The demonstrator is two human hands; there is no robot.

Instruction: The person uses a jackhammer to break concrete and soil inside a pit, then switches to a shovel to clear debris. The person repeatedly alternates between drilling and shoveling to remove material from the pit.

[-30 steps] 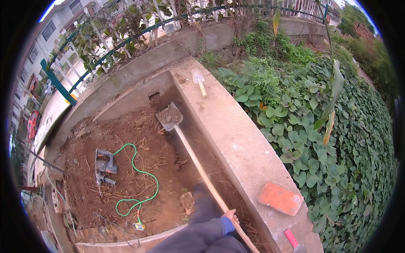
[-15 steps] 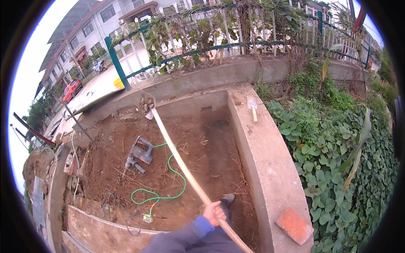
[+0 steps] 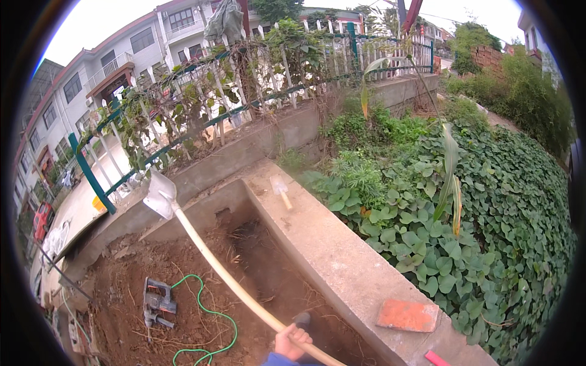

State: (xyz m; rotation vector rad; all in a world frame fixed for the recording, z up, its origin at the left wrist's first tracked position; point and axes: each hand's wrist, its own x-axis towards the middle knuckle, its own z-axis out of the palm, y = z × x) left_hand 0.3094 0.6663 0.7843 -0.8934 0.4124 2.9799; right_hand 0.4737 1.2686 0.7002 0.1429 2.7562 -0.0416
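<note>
My left hand [image 3: 292, 341], in a blue sleeve, comes in at the bottom edge with its fingers wrapped round the pale wooden handle of a shovel [image 3: 229, 277]. The handle slants up and left to a light grey blade [image 3: 160, 194], which is raised against the low concrete wall under the fence. No soil heap shows on the blade. My right hand is out of view; the handle's lower end runs off the bottom edge. Below the blade lies the dug brown soil [image 3: 116, 256], and my dark shoe [image 3: 302, 318] stands in the trench beyond my hand.
A rotary hammer [image 3: 159, 302] lies on the soil with a green cable [image 3: 234, 329]. On the concrete ledge [image 3: 342, 262] rest a trowel [image 3: 281, 190], an orange brick [image 3: 408, 315] and a red object [image 3: 436, 358]. Leafy plants [image 3: 452, 256] grow to the right; a vine-covered fence [image 3: 226, 97] stands behind.
The blade carried a clump of soil and is now bare, turned and raised nearer the fence. My view has swung right. My left hand still grips the handle.
</note>
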